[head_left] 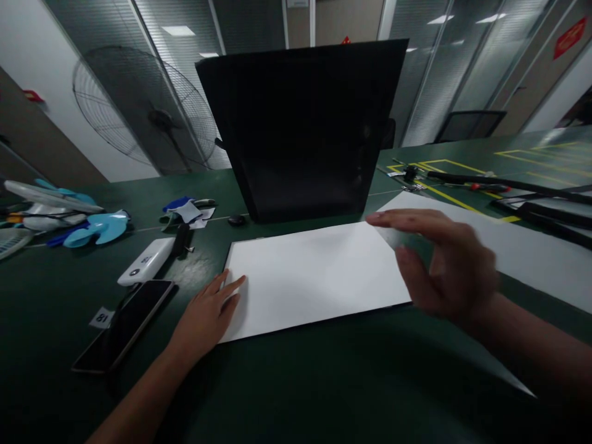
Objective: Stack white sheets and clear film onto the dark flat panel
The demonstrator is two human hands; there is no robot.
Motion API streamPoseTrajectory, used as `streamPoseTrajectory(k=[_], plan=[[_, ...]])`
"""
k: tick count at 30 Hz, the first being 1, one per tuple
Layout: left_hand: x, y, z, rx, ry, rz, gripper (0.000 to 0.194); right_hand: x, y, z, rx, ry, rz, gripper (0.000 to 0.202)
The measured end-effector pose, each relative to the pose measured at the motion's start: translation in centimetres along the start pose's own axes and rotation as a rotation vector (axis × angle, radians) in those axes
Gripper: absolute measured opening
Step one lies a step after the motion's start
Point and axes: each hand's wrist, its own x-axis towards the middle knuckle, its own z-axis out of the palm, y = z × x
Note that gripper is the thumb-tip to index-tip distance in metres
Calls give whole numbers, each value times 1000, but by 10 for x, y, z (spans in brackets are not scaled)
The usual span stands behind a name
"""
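One white sheet (309, 277) lies flat on the dark green surface (296, 382), in the middle of the view, and it is the centre of the clock here. Two bare hands are near it. The left hand (203, 317) is at 8 o'clock: its palm is down, its fingers are extended and a little apart, and they touch the left edge of the sheet without gripping it. Its forearm comes from 7 o'clock. The right hand (444, 262) is at 3 o'clock, raised by the right end of the sheet and somewhat blurred. Its fingers point to 9 o'clock, the thumb is wide apart from them, and no object is seen between them. Its forearm comes from 4 o'clock.

At 12 o'clock, one large black panel (305, 132) stands upright just behind the sheet. At 9 o'clock there is one white device (148, 262), and between 8 and 9 o'clock one dark phone (132, 324), near the left hand. One small black object (236, 220) is at 10 o'clock. A second, larger white sheet (531, 259) lies at 3 o'clock, partly hidden behind the right hand. Farther, at 10 o'clock, stands one big wire-caged fan (160, 118).
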Motion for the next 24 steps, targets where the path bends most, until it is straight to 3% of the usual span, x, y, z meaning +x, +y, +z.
streamPoseTrajectory(k=[2,5,8,15,24], plan=[[0,0,-1,-13,-10,16,49,-5,45,20,-185,-137,193,39],[1,3,-2,-37,-25,-12,50,-29,108,42,-378,-450,502,47],[2,7,-4,-45,-53,-62,52,-49,142,49,-394,-671,633,49],[3,9,-5,-62,-72,-128,60,-52,142,54,-343,-722,624,54],[1,9,-4,-27,-58,-94,62,-60,148,59,-268,-748,529,63]])
